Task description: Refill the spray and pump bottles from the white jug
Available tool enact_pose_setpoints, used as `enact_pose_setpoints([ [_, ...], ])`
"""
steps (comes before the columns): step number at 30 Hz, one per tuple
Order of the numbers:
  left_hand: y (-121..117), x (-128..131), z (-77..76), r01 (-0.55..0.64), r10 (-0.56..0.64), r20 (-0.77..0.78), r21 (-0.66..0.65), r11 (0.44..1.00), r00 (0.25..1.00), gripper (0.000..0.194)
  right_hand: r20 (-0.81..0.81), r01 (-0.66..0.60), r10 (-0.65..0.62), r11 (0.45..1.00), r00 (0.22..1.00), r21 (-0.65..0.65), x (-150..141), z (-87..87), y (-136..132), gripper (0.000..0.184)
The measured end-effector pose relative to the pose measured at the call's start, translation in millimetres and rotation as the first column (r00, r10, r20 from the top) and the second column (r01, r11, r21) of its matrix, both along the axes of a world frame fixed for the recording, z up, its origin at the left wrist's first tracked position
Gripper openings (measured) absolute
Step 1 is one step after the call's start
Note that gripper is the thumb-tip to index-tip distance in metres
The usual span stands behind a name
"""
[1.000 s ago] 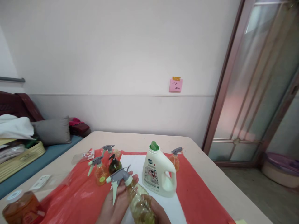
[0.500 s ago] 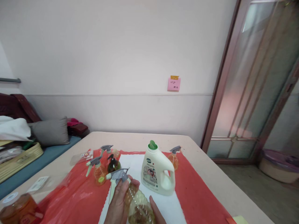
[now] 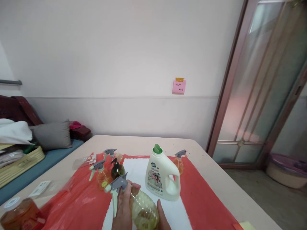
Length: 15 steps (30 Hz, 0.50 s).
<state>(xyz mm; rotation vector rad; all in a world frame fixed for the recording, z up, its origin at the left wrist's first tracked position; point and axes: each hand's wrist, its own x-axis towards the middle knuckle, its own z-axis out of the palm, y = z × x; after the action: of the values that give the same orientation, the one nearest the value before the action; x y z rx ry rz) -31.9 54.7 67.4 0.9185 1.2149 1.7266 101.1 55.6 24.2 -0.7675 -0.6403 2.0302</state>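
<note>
A clear spray bottle [image 3: 144, 207] with yellowish liquid inside lies tilted between my hands, low over the white sheet. Its grey and white trigger head [image 3: 118, 184] points to the left. My left hand [image 3: 124, 204] wraps the bottle's neck just under that head. On the bottle's right side rests my right hand [image 3: 163, 215], of which the thumb and part of the palm show; the frame's lower edge cuts off the rest. Close by on the right stands a pale green detergent jug [image 3: 157, 183] with an open mouth and a green spout.
Behind the hands are a dark pump bottle [image 3: 117, 169] and several orange spray bottles, one [image 3: 178, 164] right of the jug. Red plastic [image 3: 81, 198] and a white sheet [image 3: 130, 164] cover the table. An amber jar [image 3: 21, 214] stands front left.
The spray bottle has turned a little in my hands; its trigger head has shifted slightly left and down. The jug and other bottles stand where they were.
</note>
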Motion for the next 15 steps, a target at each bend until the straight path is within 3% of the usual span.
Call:
enact_pose_setpoints([
  [4, 7.9, -5.0, -2.3, -0.027, 0.037, 0.053, -0.178, 0.984, 0.998, 0.023, 0.114, 0.096, -0.109, 0.990, 0.988, 0.107, 3.2, -4.8, 4.2, 0.074],
  [6, 13.7, -6.4, 0.1, -0.075, 0.096, 0.080, -0.234, 0.969, 0.992, 0.025, 0.112, 0.118, -0.138, 0.979, 0.984, 0.168, 4.4, -5.7, 1.8, 0.082],
  [8, 17.8, -5.6, 1.1, -0.100, 0.124, 0.091, -0.231, 0.968, 0.988, 0.029, 0.119, 0.142, -0.172, 0.964, 0.978, 0.227, 6.2, -5.1, -1.8, 0.085],
  [10, 19.2, -2.8, -0.9, -0.075, 0.098, 0.106, -0.198, 0.977, 0.990, 0.033, 0.140, 0.162, -0.200, 0.956, 0.970, 0.246, 8.6, -3.5, -4.9, 0.075],
  [15, 16.8, -2.9, -10.7, -0.039, 0.065, 0.136, -0.186, 0.982, 0.989, 0.034, 0.099, 0.113, -0.137, 0.970, 0.986, 0.215, 13.4, 1.7, -7.7, 0.070],
])
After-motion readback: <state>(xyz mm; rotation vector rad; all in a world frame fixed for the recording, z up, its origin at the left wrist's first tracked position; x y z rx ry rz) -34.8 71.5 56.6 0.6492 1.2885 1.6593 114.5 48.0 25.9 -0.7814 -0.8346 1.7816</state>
